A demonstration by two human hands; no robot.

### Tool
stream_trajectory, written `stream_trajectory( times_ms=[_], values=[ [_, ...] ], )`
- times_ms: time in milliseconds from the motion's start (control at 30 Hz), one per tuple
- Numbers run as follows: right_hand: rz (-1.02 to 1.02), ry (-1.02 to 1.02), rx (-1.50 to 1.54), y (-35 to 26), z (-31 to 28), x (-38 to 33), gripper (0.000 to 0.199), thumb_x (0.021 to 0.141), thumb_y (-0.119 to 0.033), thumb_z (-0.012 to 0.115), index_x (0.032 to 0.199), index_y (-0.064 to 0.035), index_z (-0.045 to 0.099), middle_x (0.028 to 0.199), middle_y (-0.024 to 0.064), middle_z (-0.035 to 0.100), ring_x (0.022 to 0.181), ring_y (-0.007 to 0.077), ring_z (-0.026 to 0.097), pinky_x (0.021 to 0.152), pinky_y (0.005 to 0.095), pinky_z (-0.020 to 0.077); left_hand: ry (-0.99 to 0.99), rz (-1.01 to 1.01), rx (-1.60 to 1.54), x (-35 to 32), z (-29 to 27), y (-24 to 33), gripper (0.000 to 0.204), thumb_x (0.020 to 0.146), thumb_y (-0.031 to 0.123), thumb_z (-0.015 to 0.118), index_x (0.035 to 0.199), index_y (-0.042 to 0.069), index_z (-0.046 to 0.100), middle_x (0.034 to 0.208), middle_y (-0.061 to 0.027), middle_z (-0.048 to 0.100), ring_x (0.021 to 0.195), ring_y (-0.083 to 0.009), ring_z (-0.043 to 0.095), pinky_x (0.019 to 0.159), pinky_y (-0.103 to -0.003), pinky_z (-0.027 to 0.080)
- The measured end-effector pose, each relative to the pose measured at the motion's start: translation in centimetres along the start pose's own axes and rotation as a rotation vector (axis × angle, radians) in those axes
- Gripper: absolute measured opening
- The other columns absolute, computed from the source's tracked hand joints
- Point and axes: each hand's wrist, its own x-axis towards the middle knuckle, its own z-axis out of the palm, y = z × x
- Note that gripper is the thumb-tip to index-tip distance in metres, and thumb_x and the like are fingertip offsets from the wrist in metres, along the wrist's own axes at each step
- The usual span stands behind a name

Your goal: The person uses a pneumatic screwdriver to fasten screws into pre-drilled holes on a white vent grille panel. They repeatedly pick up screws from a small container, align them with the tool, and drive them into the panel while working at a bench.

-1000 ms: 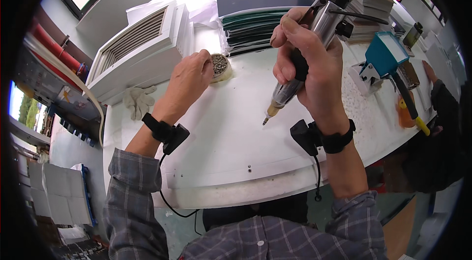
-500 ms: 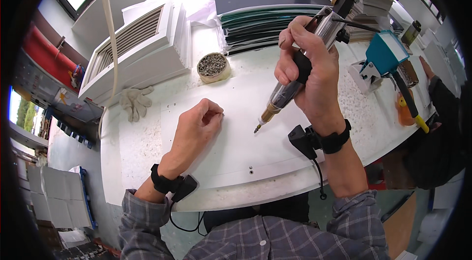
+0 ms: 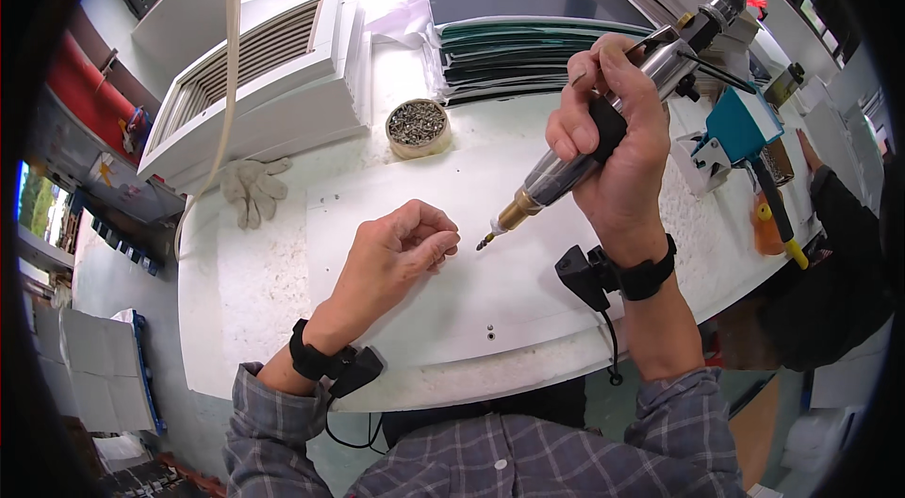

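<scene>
Shirt [image 3: 452,460]: grey plaid, thin pale lines
Button [image 3: 501,464]: small, round, pale
Left sleeve [image 3: 273,432]: same plaid, ending on the forearm
Right sleeve [image 3: 681,413]: matching
Left wristband [image 3: 309,353]: black
Right wristband [image 3: 652,277]: black
Left box [image 3: 360,370]: black, angular
Right box [image 3: 581,274]: likewise
Right cable [image 3: 614,347]: thin, black, with a small rounded end

Left fingers [image 3: 436,247] pinched, right fingers [image 3: 574,128] curled
</scene>
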Motion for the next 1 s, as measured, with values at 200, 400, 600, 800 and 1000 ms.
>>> stream_trajectory(
  times_ms=[200,400,600,800,1000],
  values=[
    [-0.005,0.006,-0.029,0.6,1.2,0.8,0.015,0.102,-0.025,0.053,0.098,-0.0122,0.046,0.085,-0.0003,0.051,0.049,0.0036,0.044,0.045,0.0207,0.0420,-0.001,-0.044,-0.129,0.0,-0.6,-0.2,0.013,0.099,0.012,0.066,0.101,-0.002,0.064,0.087,-0.0052,0.069,0.075,-0.0089,0.064,0.068,-0.023,0.055],
    [-0.001,0.004,0.052,1.3,1.3,0.7,0.016,0.099,-0.023,0.058,0.093,-0.0096,0.051,0.086,0.0033,0.054,0.048,0.0079,0.046,0.046,0.0272,0.0416,-0.033,-0.087,-0.221,-0.3,-0.9,-0.2,0.012,0.099,0.010,0.064,0.103,-0.002,0.062,0.091,-0.0066,0.069,0.079,-0.0112,0.066,0.073,-0.025,0.057],
    [-0.012,0.012,0.063,1.5,1.2,0.8,0.017,0.099,-0.024,0.058,0.094,-0.0097,0.050,0.087,0.0036,0.054,0.048,0.0073,0.046,0.046,0.0267,0.0422,-0.096,-0.125,-0.441,-0.5,-0.7,-1.0,0.013,0.100,0.010,0.062,0.110,0.001,0.060,0.100,-0.0078,0.069,0.091,-0.0130,0.067,0.083,-0.027,0.058],
    [-0.039,0.003,0.016,1.7,1.2,0.9,0.016,0.104,-0.025,0.050,0.097,-0.0113,0.048,0.084,-0.0008,0.050,0.049,0.0035,0.044,0.045,0.0218,0.0440,-0.116,-0.168,-0.574,-0.5,-0.7,-1.1,0.015,0.099,0.008,0.064,0.112,0.003,0.057,0.104,-0.0077,0.067,0.098,-0.0144,0.067,0.086,-0.029,0.058],
    [-0.042,-0.002,0.016,1.8,1.1,0.8,0.016,0.104,-0.025,0.049,0.097,-0.0110,0.048,0.084,-0.0001,0.050,0.049,0.0033,0.045,0.045,0.0216,0.0448,-0.115,-0.171,-0.599,-0.4,-0.4,-1.0,0.016,0.099,0.008,0.064,0.113,0.004,0.057,0.103,-0.0070,0.066,0.098,-0.0141,0.066,0.086,-0.028,0.059]
  ],
)
